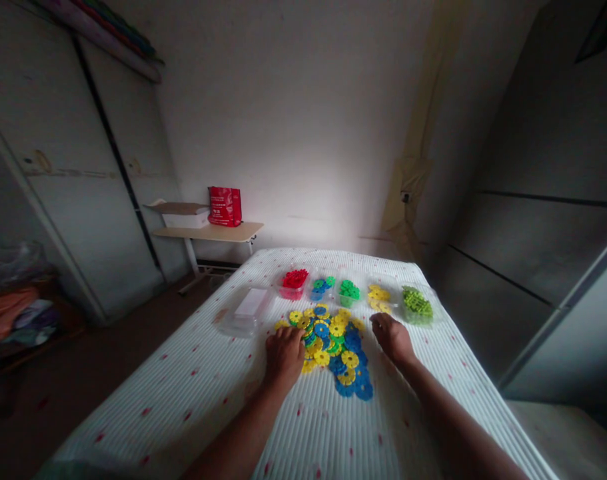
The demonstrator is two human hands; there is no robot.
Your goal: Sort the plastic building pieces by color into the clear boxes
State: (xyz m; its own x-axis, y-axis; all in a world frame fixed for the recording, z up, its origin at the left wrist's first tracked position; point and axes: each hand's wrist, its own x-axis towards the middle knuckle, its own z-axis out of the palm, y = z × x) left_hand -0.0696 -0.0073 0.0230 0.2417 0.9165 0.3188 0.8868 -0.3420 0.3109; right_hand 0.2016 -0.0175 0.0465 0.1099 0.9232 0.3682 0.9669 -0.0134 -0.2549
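Observation:
A heap of flat plastic snowflake discs [336, 347], yellow, blue and green, lies on a white striped bedsheet [208, 393]. My left hand [284, 352] rests at the heap's left edge with its fingers curled down onto the discs; I cannot see whether it holds one. My right hand [392, 337] sits at the heap's right edge, knuckles up and fingers bent under, their contents hidden. Beyond the heap stands a row of clear tubs: red discs [294, 283], blue with some green [322, 287], green [349, 291], yellow [378, 297] and lime [416, 304].
A clear lidded box [246, 311] sits left of the tubs. Past the bed stands a small side table [210, 233] with a red bag [225, 206] and a white box. A wardrobe fills the left wall; clothes lie at far left. Grey panels line the right.

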